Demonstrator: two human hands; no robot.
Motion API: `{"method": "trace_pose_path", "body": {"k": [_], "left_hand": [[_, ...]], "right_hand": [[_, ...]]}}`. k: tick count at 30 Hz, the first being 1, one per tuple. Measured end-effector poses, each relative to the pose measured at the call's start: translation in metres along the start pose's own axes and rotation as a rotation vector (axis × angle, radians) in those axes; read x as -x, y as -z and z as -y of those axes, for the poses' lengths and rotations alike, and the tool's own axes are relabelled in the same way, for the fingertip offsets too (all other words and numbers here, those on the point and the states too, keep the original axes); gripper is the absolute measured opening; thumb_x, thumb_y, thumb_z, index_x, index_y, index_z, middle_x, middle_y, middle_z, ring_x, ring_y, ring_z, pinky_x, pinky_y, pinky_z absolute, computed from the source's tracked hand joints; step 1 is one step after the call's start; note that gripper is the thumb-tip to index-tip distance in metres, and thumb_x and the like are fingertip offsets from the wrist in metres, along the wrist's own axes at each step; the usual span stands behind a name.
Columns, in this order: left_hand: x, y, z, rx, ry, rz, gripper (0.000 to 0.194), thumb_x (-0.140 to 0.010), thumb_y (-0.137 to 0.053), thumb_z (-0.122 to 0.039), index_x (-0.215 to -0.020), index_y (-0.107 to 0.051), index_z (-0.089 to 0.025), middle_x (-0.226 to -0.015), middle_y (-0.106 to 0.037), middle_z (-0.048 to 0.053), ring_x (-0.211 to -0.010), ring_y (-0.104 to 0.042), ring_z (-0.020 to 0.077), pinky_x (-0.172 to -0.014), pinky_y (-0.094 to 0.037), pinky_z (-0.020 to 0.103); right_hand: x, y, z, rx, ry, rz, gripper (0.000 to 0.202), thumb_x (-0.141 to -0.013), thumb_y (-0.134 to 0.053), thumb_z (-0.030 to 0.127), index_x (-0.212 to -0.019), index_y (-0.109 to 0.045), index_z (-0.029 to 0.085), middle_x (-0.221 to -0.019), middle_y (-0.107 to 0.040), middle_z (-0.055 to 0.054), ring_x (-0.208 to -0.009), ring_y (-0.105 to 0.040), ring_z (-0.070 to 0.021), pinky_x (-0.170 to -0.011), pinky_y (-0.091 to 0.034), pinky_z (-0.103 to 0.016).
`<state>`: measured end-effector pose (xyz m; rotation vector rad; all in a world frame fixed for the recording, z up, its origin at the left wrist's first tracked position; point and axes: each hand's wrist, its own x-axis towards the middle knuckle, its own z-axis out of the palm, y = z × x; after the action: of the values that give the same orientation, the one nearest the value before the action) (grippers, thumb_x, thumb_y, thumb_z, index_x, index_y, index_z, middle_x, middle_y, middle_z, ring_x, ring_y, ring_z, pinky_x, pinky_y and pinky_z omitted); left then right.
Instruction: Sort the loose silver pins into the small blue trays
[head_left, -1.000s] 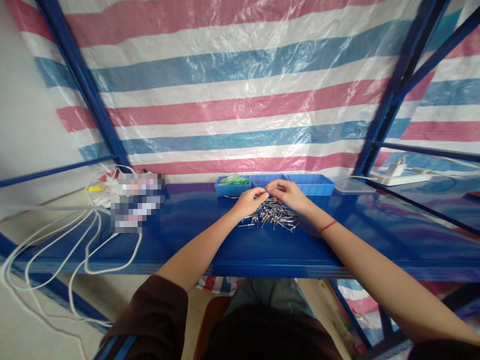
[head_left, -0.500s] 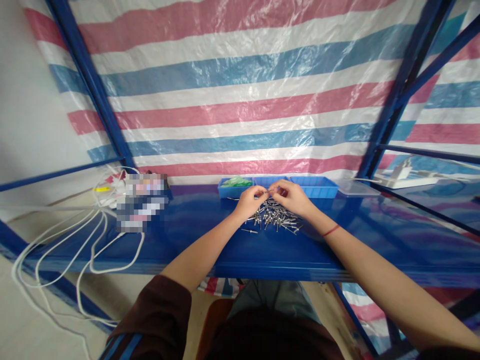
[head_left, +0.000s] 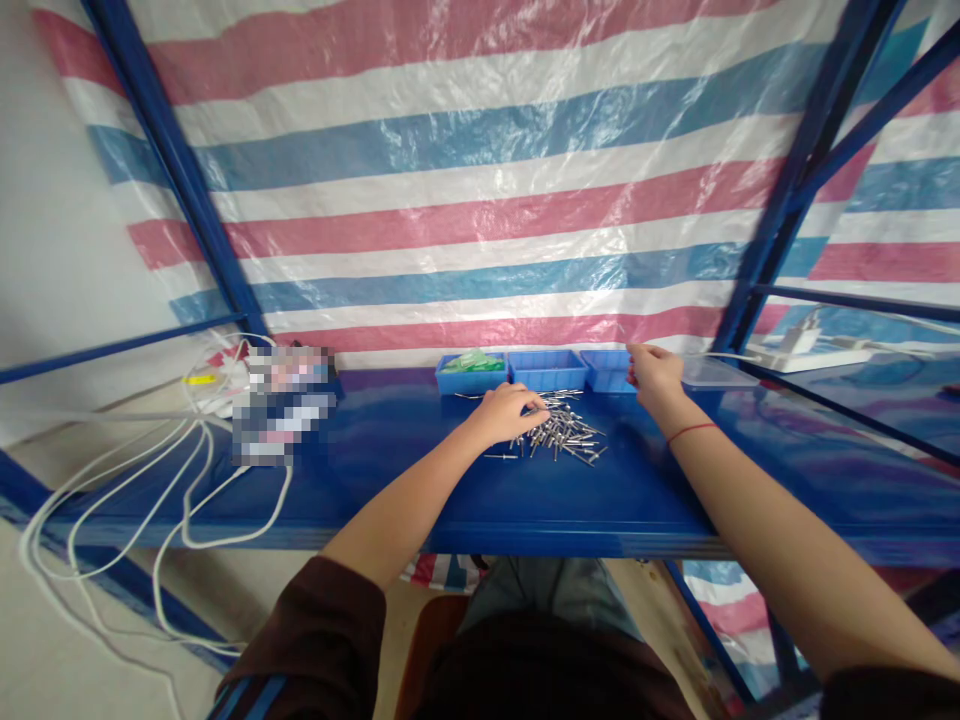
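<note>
A loose pile of metal pop rivets (head_left: 564, 432) lies on the blue tabletop. My left hand (head_left: 511, 414) reaches over the left side of this pile, fingers bent and a little apart from the thumb, the tips at the rivets. To the right, my right hand (head_left: 655, 376) is raised at the right blue bin (head_left: 606, 372), covering part of it. Its fingers are curled together, and whatever they may hold is hidden. The middle blue bin (head_left: 547, 370) stands behind the pile. Green pieces (head_left: 480, 362) fill the left blue bin (head_left: 471, 381).
A clear plastic lid or tray (head_left: 720, 373) lies right of the bins. White power strips (head_left: 806, 348) sit at the far right. White cables (head_left: 191, 500) loop over the table's left edge, beside a blurred-out item (head_left: 285, 405). Blue frame posts (head_left: 780, 220) rise at both sides.
My hands, together above the pile before, are now apart. My right hand has moved right to the right bin; my left has lowered slightly onto the rivets.
</note>
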<state>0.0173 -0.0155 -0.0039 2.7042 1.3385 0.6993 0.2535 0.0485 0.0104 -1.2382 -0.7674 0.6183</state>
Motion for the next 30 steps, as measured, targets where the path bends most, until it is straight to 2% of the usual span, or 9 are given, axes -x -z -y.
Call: {"method": "trace_pose_path", "body": {"k": [4,7,10,12,16,20,26,30], "left_hand": [[0.000,0.001,0.000,-0.085,0.024,0.120,0.031,-0.080,-0.050,-0.047,-0.097,-0.067,-0.027,-0.099,-0.061,0.004,-0.098,-0.053,0.0241,-0.085,-0.042,0.040],[-0.001,0.000,0.002,-0.100,-0.009,0.143,0.029,-0.082,-0.048,-0.043,-0.095,-0.068,-0.026,-0.097,-0.062,0.004,-0.095,-0.055,0.0214,-0.087,-0.041,0.037],[-0.002,-0.002,0.003,-0.106,-0.032,0.132,0.026,-0.083,-0.048,-0.039,-0.093,-0.068,-0.026,-0.094,-0.063,0.004,-0.092,-0.056,0.0200,-0.085,-0.041,0.035],[-0.002,-0.003,0.002,-0.103,-0.030,0.129,0.026,-0.082,-0.048,-0.039,-0.092,-0.068,-0.026,-0.092,-0.063,0.004,-0.091,-0.057,0.0204,-0.083,-0.042,0.035],[-0.002,-0.005,0.002,-0.085,-0.019,0.095,0.022,-0.078,-0.052,-0.038,-0.084,-0.067,-0.023,-0.089,-0.064,0.004,-0.088,-0.058,0.0207,-0.079,-0.044,0.033],[-0.002,-0.008,0.004,-0.059,-0.047,0.052,0.015,-0.074,-0.053,-0.029,-0.079,-0.066,-0.023,-0.083,-0.066,0.001,-0.082,-0.060,0.0191,-0.075,-0.045,0.030],[-0.001,-0.007,0.001,-0.023,-0.037,0.058,0.025,-0.074,-0.051,-0.019,-0.094,-0.065,-0.024,-0.086,-0.069,-0.001,-0.083,-0.062,0.0169,-0.075,-0.045,0.027],[-0.002,-0.007,0.000,-0.034,0.006,-0.014,0.027,-0.080,-0.047,-0.020,-0.101,-0.063,-0.023,-0.096,-0.068,0.004,-0.094,-0.061,0.0209,-0.083,-0.045,0.035]], "right_hand": [[-0.010,0.006,-0.005,0.030,-0.047,-0.115,0.008,-0.073,-0.054,0.022,-0.067,-0.051,0.017,-0.047,-0.041,0.006,-0.037,-0.034,-0.0068,-0.030,-0.027,-0.019],[-0.007,0.004,-0.003,0.028,-0.066,-0.101,0.009,-0.075,-0.049,0.021,-0.067,-0.049,0.017,-0.048,-0.042,0.005,-0.036,-0.035,-0.0066,-0.030,-0.028,-0.018],[0.005,-0.001,0.002,-0.004,-0.027,0.006,0.008,-0.075,-0.050,0.020,-0.067,-0.047,0.018,-0.049,-0.043,0.006,-0.037,-0.035,-0.0059,-0.032,-0.028,-0.017],[0.013,-0.005,0.003,0.015,0.048,0.098,0.008,-0.074,-0.051,0.023,-0.068,-0.048,0.018,-0.050,-0.044,0.005,-0.038,-0.036,-0.0062,-0.033,-0.029,-0.018],[0.026,-0.015,-0.004,0.190,0.286,0.275,0.015,-0.071,-0.054,0.030,-0.075,-0.056,0.016,-0.053,-0.050,0.003,-0.045,-0.042,-0.0086,-0.041,-0.033,-0.020],[0.034,-0.019,-0.010,0.352,0.490,0.424,0.023,-0.071,-0.051,0.032,-0.083,-0.061,0.015,-0.057,-0.053,0.001,-0.052,-0.046,-0.0113,-0.050,-0.036,-0.023],[0.041,-0.018,-0.006,0.446,0.589,0.499,0.024,-0.073,-0.049,0.031,-0.084,-0.063,0.014,-0.059,-0.056,-0.001,-0.051,-0.046,-0.0119,-0.053,-0.036,-0.025],[0.043,-0.017,-0.005,0.499,0.613,0.598,0.024,-0.073,-0.049,0.028,-0.084,-0.065,0.013,-0.062,-0.059,-0.002,-0.054,-0.048,-0.0122,-0.054,-0.037,-0.025]]}}
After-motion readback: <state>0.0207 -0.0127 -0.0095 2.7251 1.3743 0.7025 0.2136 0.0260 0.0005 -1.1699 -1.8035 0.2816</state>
